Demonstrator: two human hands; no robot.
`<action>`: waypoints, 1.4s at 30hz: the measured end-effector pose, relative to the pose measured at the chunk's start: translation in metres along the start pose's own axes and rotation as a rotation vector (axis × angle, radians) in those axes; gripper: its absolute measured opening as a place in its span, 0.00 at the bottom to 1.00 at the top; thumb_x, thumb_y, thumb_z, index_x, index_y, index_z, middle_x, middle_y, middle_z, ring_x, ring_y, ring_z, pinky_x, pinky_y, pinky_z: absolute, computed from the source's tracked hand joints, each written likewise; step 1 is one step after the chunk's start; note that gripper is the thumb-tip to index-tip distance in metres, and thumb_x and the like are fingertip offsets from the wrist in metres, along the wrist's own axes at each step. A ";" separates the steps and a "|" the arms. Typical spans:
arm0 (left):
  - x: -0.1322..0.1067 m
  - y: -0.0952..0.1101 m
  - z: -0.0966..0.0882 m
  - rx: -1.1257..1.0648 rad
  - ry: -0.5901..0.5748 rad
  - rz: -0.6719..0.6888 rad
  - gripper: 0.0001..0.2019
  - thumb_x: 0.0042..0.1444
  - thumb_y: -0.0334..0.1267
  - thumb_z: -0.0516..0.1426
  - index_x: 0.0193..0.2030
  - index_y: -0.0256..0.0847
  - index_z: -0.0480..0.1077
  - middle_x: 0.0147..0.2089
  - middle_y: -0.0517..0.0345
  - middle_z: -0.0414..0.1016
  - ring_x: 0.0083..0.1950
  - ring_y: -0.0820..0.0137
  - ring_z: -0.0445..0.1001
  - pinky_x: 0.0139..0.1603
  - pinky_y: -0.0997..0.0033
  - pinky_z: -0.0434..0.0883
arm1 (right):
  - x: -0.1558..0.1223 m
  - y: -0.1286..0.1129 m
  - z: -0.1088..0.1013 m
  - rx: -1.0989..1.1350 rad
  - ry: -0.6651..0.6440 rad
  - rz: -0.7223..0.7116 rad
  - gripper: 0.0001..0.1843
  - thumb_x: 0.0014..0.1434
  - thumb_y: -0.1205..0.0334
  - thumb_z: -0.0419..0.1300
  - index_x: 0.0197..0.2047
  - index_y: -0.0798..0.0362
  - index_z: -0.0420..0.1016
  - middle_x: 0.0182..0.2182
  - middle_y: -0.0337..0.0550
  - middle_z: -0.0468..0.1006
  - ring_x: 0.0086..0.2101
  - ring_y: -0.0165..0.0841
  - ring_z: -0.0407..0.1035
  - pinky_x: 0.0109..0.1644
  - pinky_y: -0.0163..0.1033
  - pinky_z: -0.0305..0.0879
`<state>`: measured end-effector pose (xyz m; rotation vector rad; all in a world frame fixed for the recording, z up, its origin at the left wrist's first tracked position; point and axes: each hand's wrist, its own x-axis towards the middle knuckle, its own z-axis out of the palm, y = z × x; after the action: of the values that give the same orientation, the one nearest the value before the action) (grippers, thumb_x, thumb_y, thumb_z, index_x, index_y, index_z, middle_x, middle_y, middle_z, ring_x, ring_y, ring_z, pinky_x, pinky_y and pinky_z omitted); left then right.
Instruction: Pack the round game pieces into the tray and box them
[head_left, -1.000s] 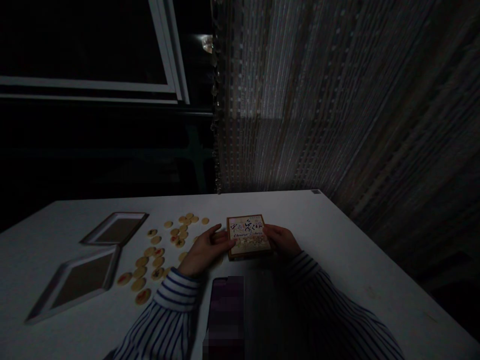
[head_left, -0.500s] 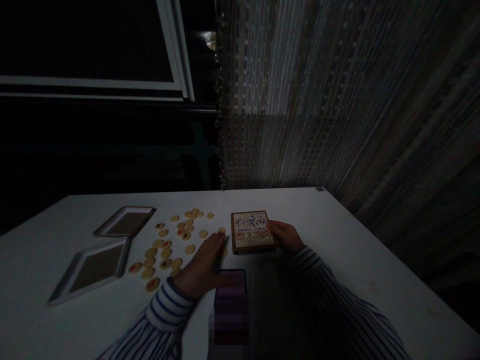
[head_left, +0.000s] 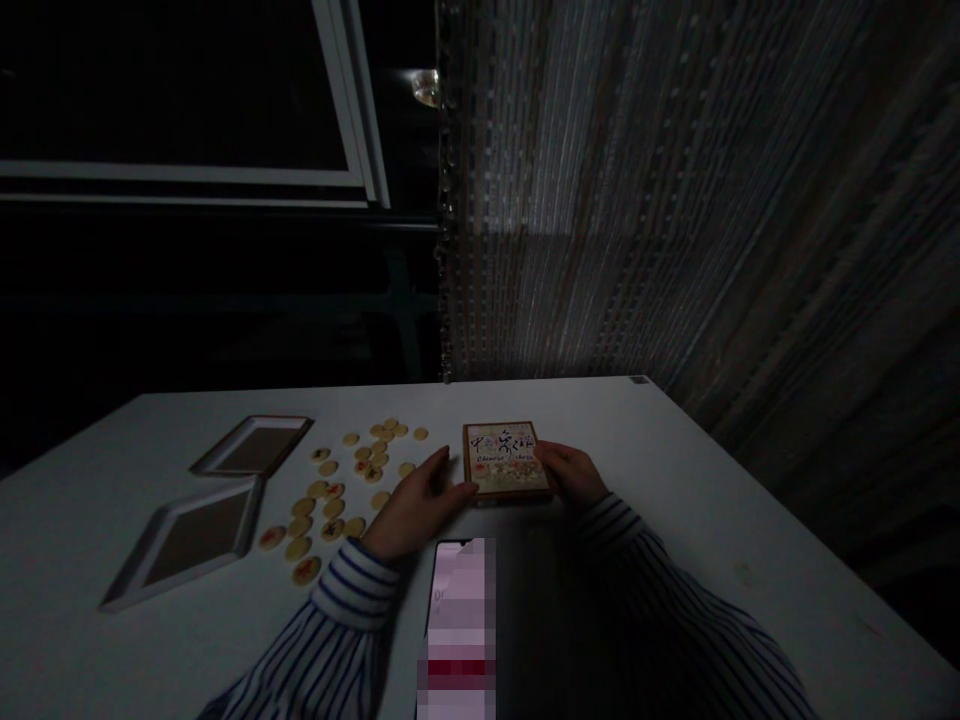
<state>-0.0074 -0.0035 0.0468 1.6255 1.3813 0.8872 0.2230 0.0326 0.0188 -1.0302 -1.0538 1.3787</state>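
Two hands on one box, head view only, very dim.

- Box (head_left: pixel 501 460): flat, square, cardboard, brown border, printed lid with calligraphy. Lies flat on the table (head_left: pixel 675 480), mid-table, just right of the discs.
- Right hand (head_left: pixel 574 472): fingers curled over the box's right edge, thumb on top. Clamped on it.
- Left hand (head_left: pixel 416 505): thumb at the near-left corner, fingers stretched along the left edge and touching it. Too dark to tell whether it really grips or just rests.
- Discs (head_left: pixel 334 507): a few dozen small round pale pieces, smooth, some with red or dark marks. Scattered loose between the left hand and the trays. A few are part-hidden by the hand.
- Far tray (head_left: pixel 221 443) and near tray (head_left: pixel 171 580): shallow, square, pale raised rims, brown floors. Side by side at the left, corners nearly touching.
- Phone (head_left: pixel 459 600): slim rectangle, lit screen, face up, between the forearms, just short of the box.
- Sleeves: striped cloth, both arms.
- Table: matte white, smooth, squared corners.
- Curtain (head_left: pixel 675 200): coarse vertical weave, behind the table, to the right.
- Window frame (head_left: pixel 352 100): pale bars, dark glass, upper left.
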 end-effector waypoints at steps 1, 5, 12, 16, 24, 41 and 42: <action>0.004 0.002 0.003 -0.107 0.005 -0.031 0.37 0.45 0.51 0.57 0.59 0.32 0.54 0.59 0.40 0.58 0.58 0.59 0.60 0.58 0.62 0.57 | 0.000 0.000 0.000 0.019 -0.005 0.004 0.21 0.39 0.52 0.64 0.35 0.58 0.76 0.31 0.47 0.79 0.33 0.40 0.72 0.39 0.45 0.69; 0.013 0.008 0.013 -0.433 0.014 -0.162 0.34 0.46 0.47 0.59 0.57 0.29 0.57 0.54 0.40 0.66 0.53 0.62 0.67 0.55 0.65 0.62 | 0.001 0.001 -0.002 0.103 -0.015 0.042 0.19 0.38 0.54 0.66 0.33 0.56 0.76 0.31 0.45 0.79 0.33 0.39 0.72 0.40 0.43 0.68; 0.008 0.016 0.023 -0.849 -0.186 -0.243 0.20 0.47 0.37 0.59 0.47 0.31 0.67 0.45 0.44 0.74 0.42 0.64 0.74 0.42 0.69 0.72 | 0.000 -0.002 0.001 0.097 -0.013 0.064 0.19 0.38 0.54 0.65 0.34 0.55 0.76 0.31 0.43 0.79 0.33 0.38 0.72 0.41 0.43 0.68; 0.010 0.013 0.023 -0.894 -0.169 -0.254 0.19 0.45 0.33 0.60 0.46 0.30 0.68 0.43 0.44 0.75 0.41 0.64 0.74 0.41 0.70 0.72 | 0.001 -0.001 0.001 0.065 0.009 0.090 0.20 0.36 0.53 0.66 0.33 0.55 0.76 0.31 0.43 0.79 0.34 0.39 0.72 0.41 0.43 0.68; 0.013 0.008 0.024 -0.917 -0.127 -0.279 0.16 0.42 0.31 0.61 0.41 0.32 0.68 0.37 0.47 0.76 0.35 0.67 0.75 0.34 0.71 0.72 | 0.004 0.005 0.000 -0.005 0.044 0.071 0.22 0.39 0.52 0.64 0.37 0.57 0.76 0.33 0.46 0.79 0.36 0.41 0.72 0.42 0.46 0.67; 0.029 0.017 0.021 -0.717 -0.079 -0.340 0.15 0.44 0.43 0.59 0.38 0.38 0.67 0.27 0.59 0.73 0.23 0.75 0.70 0.22 0.77 0.66 | 0.001 -0.002 0.001 -0.035 0.023 0.016 0.21 0.40 0.53 0.63 0.36 0.58 0.76 0.32 0.45 0.78 0.36 0.40 0.71 0.42 0.46 0.65; 0.030 0.016 0.021 -0.721 -0.098 -0.337 0.14 0.45 0.43 0.58 0.38 0.38 0.67 0.27 0.59 0.73 0.22 0.76 0.69 0.22 0.78 0.66 | 0.002 -0.003 0.001 -0.050 0.026 0.021 0.22 0.39 0.52 0.64 0.35 0.58 0.77 0.31 0.45 0.78 0.35 0.40 0.71 0.41 0.45 0.65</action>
<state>0.0224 0.0221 0.0526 0.8485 1.0474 0.9388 0.2227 0.0349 0.0219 -1.0960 -1.0649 1.3585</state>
